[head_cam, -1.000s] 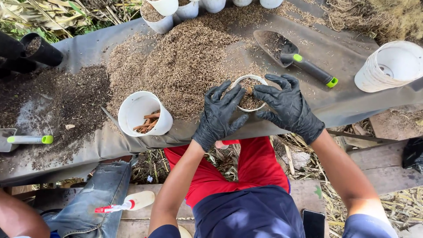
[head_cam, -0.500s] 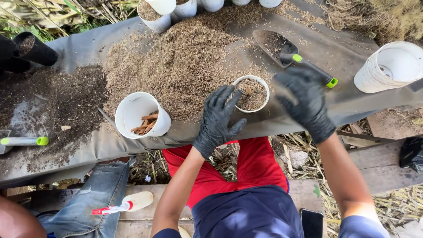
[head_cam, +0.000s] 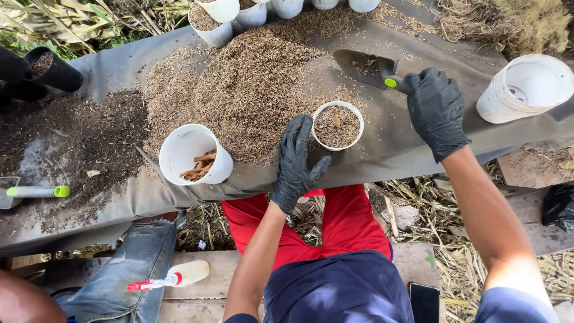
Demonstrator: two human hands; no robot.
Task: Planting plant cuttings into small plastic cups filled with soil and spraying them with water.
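Right hand (head_cam: 437, 110) had a closed grip on the trowel (head_cam: 371, 69); left hand (head_cam: 296, 160) cupped the filled pot (head_cam: 338, 125), fingers open.

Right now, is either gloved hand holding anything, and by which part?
The right hand grips the trowel by its dark handle. The left hand steadies the small white pot by its side.

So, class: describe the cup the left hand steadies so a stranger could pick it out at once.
Start at the big husk pile on the grey sheet. At its near edge, by the gloved left hand, stands a small white cup. It is husk-filled, whereas the tilted white cup beside it holds brown sticks.
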